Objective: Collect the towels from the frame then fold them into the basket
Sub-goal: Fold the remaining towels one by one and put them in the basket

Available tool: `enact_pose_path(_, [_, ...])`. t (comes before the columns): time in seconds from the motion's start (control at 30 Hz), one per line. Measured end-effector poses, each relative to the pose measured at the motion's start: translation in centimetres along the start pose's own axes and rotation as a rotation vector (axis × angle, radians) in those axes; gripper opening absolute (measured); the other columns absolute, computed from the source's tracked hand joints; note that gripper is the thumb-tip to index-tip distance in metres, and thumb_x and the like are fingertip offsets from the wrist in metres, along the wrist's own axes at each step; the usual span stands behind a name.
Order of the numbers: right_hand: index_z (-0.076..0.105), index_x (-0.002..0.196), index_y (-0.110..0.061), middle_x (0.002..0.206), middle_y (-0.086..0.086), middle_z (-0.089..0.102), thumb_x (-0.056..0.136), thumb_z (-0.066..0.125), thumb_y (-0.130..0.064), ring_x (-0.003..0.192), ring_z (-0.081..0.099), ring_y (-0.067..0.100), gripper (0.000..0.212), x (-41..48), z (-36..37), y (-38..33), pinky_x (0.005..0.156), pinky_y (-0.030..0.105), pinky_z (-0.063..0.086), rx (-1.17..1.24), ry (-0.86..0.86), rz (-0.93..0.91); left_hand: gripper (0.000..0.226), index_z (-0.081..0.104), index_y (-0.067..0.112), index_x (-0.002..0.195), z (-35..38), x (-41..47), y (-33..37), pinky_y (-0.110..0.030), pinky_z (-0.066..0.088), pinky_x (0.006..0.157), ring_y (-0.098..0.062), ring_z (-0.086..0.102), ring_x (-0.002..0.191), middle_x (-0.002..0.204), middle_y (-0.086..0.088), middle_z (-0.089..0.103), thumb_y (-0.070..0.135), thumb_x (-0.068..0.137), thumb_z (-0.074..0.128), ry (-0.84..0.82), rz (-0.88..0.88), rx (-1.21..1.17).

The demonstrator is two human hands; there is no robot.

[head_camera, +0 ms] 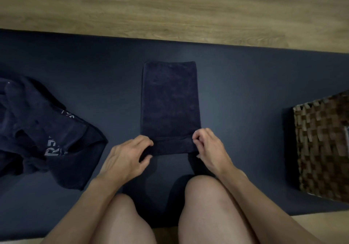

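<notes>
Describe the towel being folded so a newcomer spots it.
Find the dark mat. At its middle lies the folded towel, left hand and right hand holding its near corners. Unlike the crumpled lettered heap to its left, it is a flat rectangle.

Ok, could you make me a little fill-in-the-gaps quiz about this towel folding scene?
1. The woven basket stands on the person's ____ side.
2. The crumpled towels on the other side carry ____ lettering.
3. The folded towel, pinched at its near corners by the left hand and the right hand, lies ____ the pile and the basket.

Missing words: right; white; between.
</notes>
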State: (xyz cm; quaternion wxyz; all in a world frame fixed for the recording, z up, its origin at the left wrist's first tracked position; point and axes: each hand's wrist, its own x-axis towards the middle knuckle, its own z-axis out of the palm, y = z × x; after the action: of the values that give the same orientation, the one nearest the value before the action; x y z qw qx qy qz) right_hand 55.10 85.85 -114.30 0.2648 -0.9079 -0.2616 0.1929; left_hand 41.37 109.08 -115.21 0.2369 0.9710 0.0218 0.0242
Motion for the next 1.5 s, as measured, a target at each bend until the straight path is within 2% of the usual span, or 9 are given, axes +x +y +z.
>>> enact_pose_path(0.13, [0.054, 0.12, -0.017, 0.11, -0.009, 0.041, 0.094, 0.062, -0.029, 0.088, 0.048, 0.005, 0.03, -0.8, -0.7, 0.9, 0.083, 0.022, 0.046, -0.014, -0.15, -0.082, 0.054, 0.065, 0.017, 0.107, 0.3, 0.3, 0.1, -0.029, 0.047, 0.043, -0.02, 0.055, 0.047, 0.106, 0.003, 0.066, 0.026, 0.06, 0.091, -0.023, 0.111, 0.233])
enact_pose_path(0.23, [0.051, 0.129, -0.016, 0.125, -0.003, 0.04, 0.084, 0.075, -0.026, 0.1, 0.049, 0.012, 0.052, -0.8, -1.3, 1.4, 0.085, 0.019, 0.04, -0.176, -0.241, -0.147, 0.054, 0.052, 0.026, 0.116, 0.4, 0.8, 0.2, -0.033, 0.053, 0.05, -0.019, 0.063, 0.058, 0.112, 0.009, 0.061, 0.017, 0.071, 0.081, -0.06, -0.017, 0.079])
enact_pose_path(0.33, [0.057, 0.122, -0.011, 0.127, 0.0, 0.043, 0.087, 0.07, -0.016, 0.106, 0.052, 0.02, 0.038, 0.0, -1.6, 1.2, 0.088, 0.03, 0.048, -0.23, -0.191, -0.184, 0.035, 0.052, 0.031, 0.109, -0.5, 2.0, 0.5, -0.025, 0.048, 0.072, -0.005, 0.06, 0.078, 0.103, 0.021, 0.059, 0.017, 0.081, 0.069, -0.103, -0.254, -0.192])
enact_pose_path(0.47, [0.056, 0.127, -0.01, 0.124, 0.002, 0.047, 0.099, 0.055, -0.024, 0.107, 0.056, 0.022, 0.031, 2.2, -2.7, 1.0, 0.095, 0.03, 0.043, -0.126, -0.267, -0.069, 0.025, 0.061, 0.035, 0.091, -1.2, 3.8, -0.4, -0.011, 0.038, 0.058, -0.002, 0.051, 0.057, 0.06, 0.023, 0.056, 0.013, 0.083, 0.07, -0.067, -0.48, -0.429])
enact_pose_path(0.7, [0.061, 0.103, -0.02, 0.102, -0.001, 0.054, 0.097, 0.056, -0.035, 0.102, 0.055, 0.021, 0.017, 5.9, -2.8, 0.6, 0.082, 0.024, 0.035, -0.009, -0.242, 0.225, 0.009, 0.063, 0.029, 0.094, -0.4, 4.3, 0.1, -0.032, 0.054, 0.069, -0.013, 0.064, 0.065, 0.087, 0.011, 0.06, 0.026, 0.089, 0.069, 0.173, -0.657, -0.529])
enact_pose_path(0.9, [0.053, 0.09, -0.019, 0.092, -0.009, 0.045, 0.095, 0.055, -0.008, 0.073, 0.048, 0.012, 0.012, 3.9, -1.2, -0.1, 0.063, 0.021, 0.041, -0.041, 0.109, -0.1, 0.025, 0.072, 0.012, 0.094, 0.6, 4.0, 0.6, -0.036, 0.056, 0.06, -0.024, 0.066, 0.07, 0.106, 0.002, 0.066, 0.028, 0.094, 0.053, 0.276, -0.176, 0.073])
enact_pose_path(1.1, [0.055, 0.116, -0.011, 0.12, 0.005, 0.051, 0.078, 0.071, -0.011, 0.095, 0.052, 0.025, 0.041, 2.2, -0.6, 0.9, 0.085, 0.039, 0.049, -0.267, 0.016, -0.231, 0.054, 0.066, 0.001, 0.114, 0.9, 3.0, -0.4, -0.041, 0.058, 0.076, -0.031, 0.067, 0.091, 0.129, -0.014, 0.061, 0.017, 0.067, 0.088, 0.019, -0.029, 0.219])
enact_pose_path(1.23, [0.054, 0.119, -0.013, 0.119, 0.004, 0.054, 0.078, 0.078, -0.015, 0.096, 0.051, 0.026, 0.048, 3.2, -1.3, 0.9, 0.087, 0.044, 0.048, -0.342, -0.017, -0.192, 0.042, 0.068, 0.009, 0.112, -0.5, 4.7, -0.6, -0.04, 0.057, 0.068, -0.026, 0.061, 0.096, 0.119, -0.004, 0.056, 0.01, 0.072, 0.081, 0.015, -0.145, 0.099])
enact_pose_path(1.5, [0.046, 0.124, -0.018, 0.118, 0.007, 0.059, 0.1, 0.052, -0.024, 0.113, 0.051, 0.023, 0.026, 7.7, -3.9, 0.5, 0.091, 0.032, 0.041, -0.035, -0.132, 0.033, 0.033, 0.066, 0.031, 0.121, -2.1, 8.8, -2.2, -0.037, 0.05, 0.092, -0.022, 0.062, 0.1, 0.101, 0.001, 0.066, 0.032, 0.088, 0.063, 0.018, -0.575, -0.276])
